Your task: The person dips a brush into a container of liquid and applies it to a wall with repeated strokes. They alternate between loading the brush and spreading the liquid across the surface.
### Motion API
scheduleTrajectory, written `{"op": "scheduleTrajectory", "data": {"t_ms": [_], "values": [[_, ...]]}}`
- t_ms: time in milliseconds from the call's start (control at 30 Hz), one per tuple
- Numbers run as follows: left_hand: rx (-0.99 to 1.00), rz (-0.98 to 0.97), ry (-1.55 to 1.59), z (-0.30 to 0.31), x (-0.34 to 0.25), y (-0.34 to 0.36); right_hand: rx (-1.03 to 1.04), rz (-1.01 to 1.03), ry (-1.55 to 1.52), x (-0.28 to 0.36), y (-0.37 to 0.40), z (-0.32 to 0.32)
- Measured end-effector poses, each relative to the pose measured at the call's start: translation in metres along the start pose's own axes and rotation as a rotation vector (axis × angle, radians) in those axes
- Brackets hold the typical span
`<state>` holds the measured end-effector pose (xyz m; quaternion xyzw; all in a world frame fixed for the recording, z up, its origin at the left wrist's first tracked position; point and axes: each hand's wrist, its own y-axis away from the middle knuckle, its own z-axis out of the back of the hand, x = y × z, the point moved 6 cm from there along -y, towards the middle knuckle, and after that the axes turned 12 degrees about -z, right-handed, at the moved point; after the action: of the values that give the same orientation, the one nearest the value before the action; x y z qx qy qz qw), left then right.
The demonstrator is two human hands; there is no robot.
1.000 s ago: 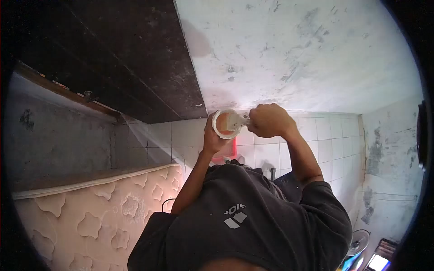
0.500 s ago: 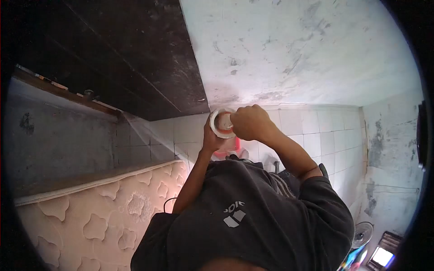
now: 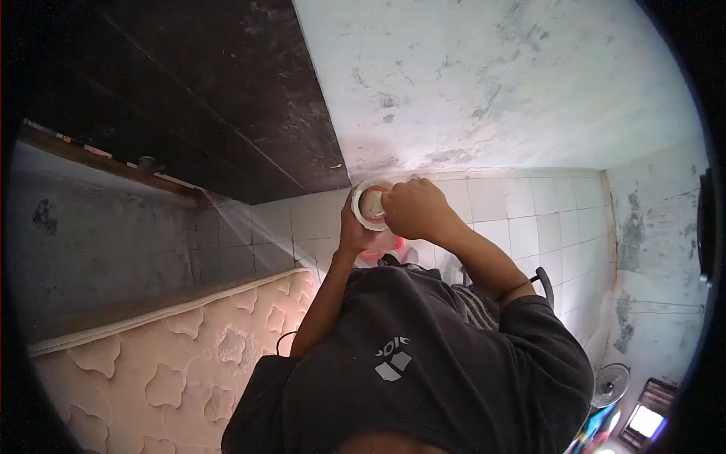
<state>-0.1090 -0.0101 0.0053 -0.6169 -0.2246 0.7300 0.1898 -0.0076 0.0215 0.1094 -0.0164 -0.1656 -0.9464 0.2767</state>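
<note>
My left hand [image 3: 352,229] wraps around the side of a round tub [image 3: 358,217] with a rough white rim and a reddish inside. Its open top faces up toward me. My right hand [image 3: 415,210] is closed in a fist right at the tub's right rim. From that fist a pale, whitish piece [image 3: 373,204] reaches into the tub. I cannot tell what the right fingers grip, because the back of the hand covers it. Below the tub, a red-pink container [image 3: 390,244] shows in part.
Ahead rises a stained white wall [image 3: 469,91], with a dark wooden door [image 3: 227,91] on its left. White floor tiles [image 3: 522,204] run along the wall's foot. A beige quilted mattress [image 3: 181,363] leans at left. Behind on the right stands a fan [image 3: 609,384].
My right fist has shifted slightly left over the tub, and the pale piece inside shows more. My left hand keeps its hold.
</note>
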Motion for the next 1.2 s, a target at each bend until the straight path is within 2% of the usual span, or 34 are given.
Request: {"op": "scheduleTrajectory", "data": {"t_ms": [67, 133, 267, 367, 467, 533, 767, 1067, 1200], "values": [[0.009, 0.01, -0.032, -0.001, 0.003, 0.003, 0.005, 0.01, -0.003, -0.001, -0.003, -0.007], [-0.068, 0.133, 0.086, 0.0, 0.023, 0.013, -0.035, -0.023, -0.047, -0.007, -0.006, -0.011], [-0.05, 0.094, 0.045, 0.009, 0.03, 0.017, -0.024, -0.002, -0.085, -0.024, -0.01, -0.019], [-0.039, 0.118, 0.006, 0.015, 0.026, 0.014, -0.051, 0.101, -0.195, -0.042, -0.009, -0.028], [-0.049, 0.097, 0.0, 0.016, 0.019, 0.009, -0.054, 0.073, -0.331, -0.056, -0.004, -0.026], [-0.06, 0.153, -0.005, 0.012, 0.015, 0.006, -0.03, 0.055, -0.311, -0.06, 0.0, -0.024], [-0.043, 0.151, -0.042, 0.006, 0.01, 0.0, -0.033, -0.036, -0.336, -0.071, 0.017, -0.012], [-0.051, 0.168, -0.11, 0.007, 0.014, -0.001, 0.054, 0.0, -0.553, -0.081, 0.017, -0.018], [-0.053, 0.195, -0.086, 0.003, 0.023, 0.002, 0.022, 0.055, -0.477, -0.083, 0.014, -0.01]]}}
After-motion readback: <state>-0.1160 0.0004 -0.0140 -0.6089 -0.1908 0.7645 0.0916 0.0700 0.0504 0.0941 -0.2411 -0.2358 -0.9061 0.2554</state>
